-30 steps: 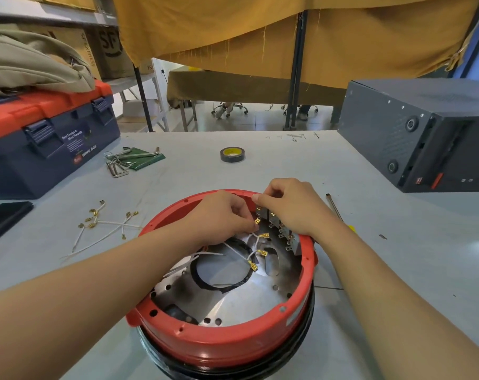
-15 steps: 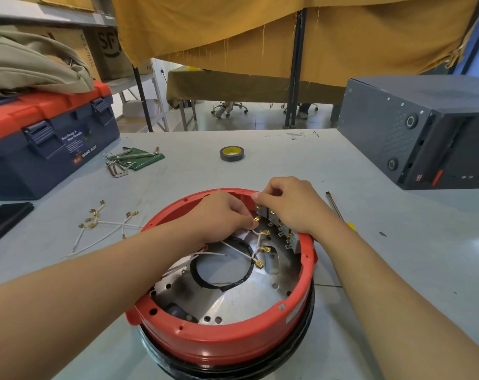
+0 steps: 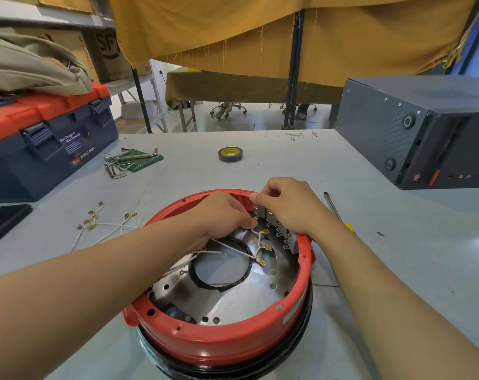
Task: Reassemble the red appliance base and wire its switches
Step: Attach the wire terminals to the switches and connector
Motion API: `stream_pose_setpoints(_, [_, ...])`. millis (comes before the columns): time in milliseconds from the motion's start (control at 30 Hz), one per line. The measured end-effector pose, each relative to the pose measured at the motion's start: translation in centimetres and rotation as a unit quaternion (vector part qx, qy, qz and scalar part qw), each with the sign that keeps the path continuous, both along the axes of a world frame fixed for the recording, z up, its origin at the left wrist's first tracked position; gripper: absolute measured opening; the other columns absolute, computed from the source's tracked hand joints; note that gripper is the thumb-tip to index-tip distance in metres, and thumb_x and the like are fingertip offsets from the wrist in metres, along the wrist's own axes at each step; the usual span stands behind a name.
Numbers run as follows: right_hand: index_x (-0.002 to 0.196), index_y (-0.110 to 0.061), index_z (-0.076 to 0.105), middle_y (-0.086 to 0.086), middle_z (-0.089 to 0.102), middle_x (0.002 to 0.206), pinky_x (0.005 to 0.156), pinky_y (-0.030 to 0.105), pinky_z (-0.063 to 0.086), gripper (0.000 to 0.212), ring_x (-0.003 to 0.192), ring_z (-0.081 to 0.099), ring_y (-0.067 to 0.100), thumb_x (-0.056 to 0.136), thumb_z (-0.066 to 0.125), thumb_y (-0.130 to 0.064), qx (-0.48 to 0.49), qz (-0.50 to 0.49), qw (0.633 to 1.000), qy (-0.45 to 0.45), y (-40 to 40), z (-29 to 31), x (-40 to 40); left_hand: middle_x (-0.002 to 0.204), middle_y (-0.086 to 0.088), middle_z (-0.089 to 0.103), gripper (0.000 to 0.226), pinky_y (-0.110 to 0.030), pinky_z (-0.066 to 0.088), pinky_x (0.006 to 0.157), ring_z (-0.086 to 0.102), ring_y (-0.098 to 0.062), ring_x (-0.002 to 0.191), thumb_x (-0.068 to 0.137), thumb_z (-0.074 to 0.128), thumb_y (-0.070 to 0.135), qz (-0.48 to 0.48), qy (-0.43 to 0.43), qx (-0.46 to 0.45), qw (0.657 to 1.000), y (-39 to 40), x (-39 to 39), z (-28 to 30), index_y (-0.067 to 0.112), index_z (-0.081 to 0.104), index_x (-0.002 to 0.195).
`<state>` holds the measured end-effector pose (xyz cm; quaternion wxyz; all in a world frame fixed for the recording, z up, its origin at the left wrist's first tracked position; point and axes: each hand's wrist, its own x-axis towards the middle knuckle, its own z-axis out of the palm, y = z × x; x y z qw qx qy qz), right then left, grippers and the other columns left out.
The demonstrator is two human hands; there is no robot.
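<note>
A: Where's the red appliance base point(image 3: 224, 344)?

B: Near edge of the grey bench point(image 3: 397, 264), open side up, sitting on a black ring. You can see the metal plate point(image 3: 241, 297) inside, with its round cutout.

A: And the hands?

B: Both are at the far rim. The left hand point(image 3: 222, 215) reaches in with fingers curled, pinching a white wire point(image 3: 256, 237) at its brass terminal, right against the row of switches point(image 3: 279, 229) on the inner wall. The right hand point(image 3: 285, 205) is curled over the top of that same row, fingertips on the rim. Whether it actually pinches a switch or just steadies it, I can't tell; the knuckles hide the contact.

A: Any other wiring inside?

B: At least 3 more brass terminals hang loose on white leads over the plate, below the left hand.

A: What's around it?

B: A bundle of spare wires point(image 3: 104, 223) lies on the bench to the left. Behind that, hex keys point(image 3: 126, 160) on a green pouch, and a blue toolbox point(image 3: 49, 144) with a red lid. A roll of black tape point(image 3: 230, 154) is in the middle, well apart from the base. A screwdriver point(image 3: 335, 211) with a yellow handle lies just beside the right wrist, and a dark grey case point(image 3: 419, 127) stands at the far right.
</note>
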<state>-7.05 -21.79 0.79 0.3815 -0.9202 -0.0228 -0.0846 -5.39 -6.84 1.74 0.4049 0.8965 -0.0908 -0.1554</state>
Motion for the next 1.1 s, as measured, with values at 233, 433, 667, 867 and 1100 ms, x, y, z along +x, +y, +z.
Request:
stream_pose_setpoints(233, [0.083, -0.015, 0.065, -0.006, 0.059, 0.074, 0.061, 0.026, 0.043, 0.026, 0.064, 0.051, 0.008, 0.088, 0.06, -0.04, 0.002, 0.0, 1.0, -0.002, 0.05, 0.04, -0.07, 0.084, -0.008, 0.071, 0.004, -0.027, 0.048, 0.07, 0.062, -0.02, 0.081, 0.078, 0.073, 0.012, 0.027, 0.027, -0.018, 0.999, -0.23, -0.07, 0.12, 0.011, 0.075, 0.074])
stream_pose_setpoints(433, [0.081, -0.016, 0.07, -0.002, 0.064, 0.08, 0.073, 0.033, 0.047, 0.027, 0.079, 0.058, 0.018, 0.086, 0.063, -0.042, 0.008, -0.012, 1.0, -0.011, 0.0, 0.05, -0.2, 0.074, -0.005, 0.068, 0.009, -0.024, 0.042, 0.058, 0.059, -0.016, 0.07, 0.077, 0.073, 0.01, 0.046, 0.026, -0.039, 0.998, -0.4, -0.25, -0.18, 0.013, 0.072, 0.068])
stream_pose_setpoints(667, [0.081, -0.019, 0.068, -0.004, 0.062, 0.075, 0.074, 0.038, 0.052, 0.026, 0.075, 0.06, 0.02, 0.085, 0.063, -0.044, -0.006, -0.017, 1.0, -0.019, 0.06, 0.06, -0.15, 0.071, -0.006, 0.068, 0.016, -0.027, 0.046, 0.067, 0.059, -0.019, 0.072, 0.078, 0.073, 0.009, 0.055, 0.025, -0.059, 0.996, -0.64, -0.27, -0.6, 0.014, 0.07, 0.062])
stream_pose_setpoints(867, [0.078, -0.019, 0.067, -0.004, 0.06, 0.07, 0.069, 0.036, 0.051, 0.027, 0.067, 0.058, 0.019, 0.085, 0.063, -0.045, -0.015, -0.017, 0.999, -0.027, 0.01, -0.08, 0.03, 0.072, -0.006, 0.068, 0.014, -0.026, 0.046, 0.067, 0.059, -0.018, 0.07, 0.078, 0.072, 0.009, 0.057, 0.026, -0.065, 0.996, -0.75, -0.25, -0.68, 0.012, 0.071, 0.065])
stream_pose_setpoints(1100, [0.078, -0.019, 0.067, -0.004, 0.058, 0.071, 0.066, 0.032, 0.046, 0.027, 0.071, 0.055, 0.019, 0.084, 0.063, -0.045, -0.011, -0.02, 0.999, -0.025, -0.11, -0.25, 0.15, 0.077, -0.005, 0.07, 0.009, -0.024, 0.044, 0.063, 0.059, -0.016, 0.071, 0.078, 0.073, 0.015, 0.041, 0.018, -0.041, 0.998, -0.42, -0.35, -0.13, 0.014, 0.073, 0.069])
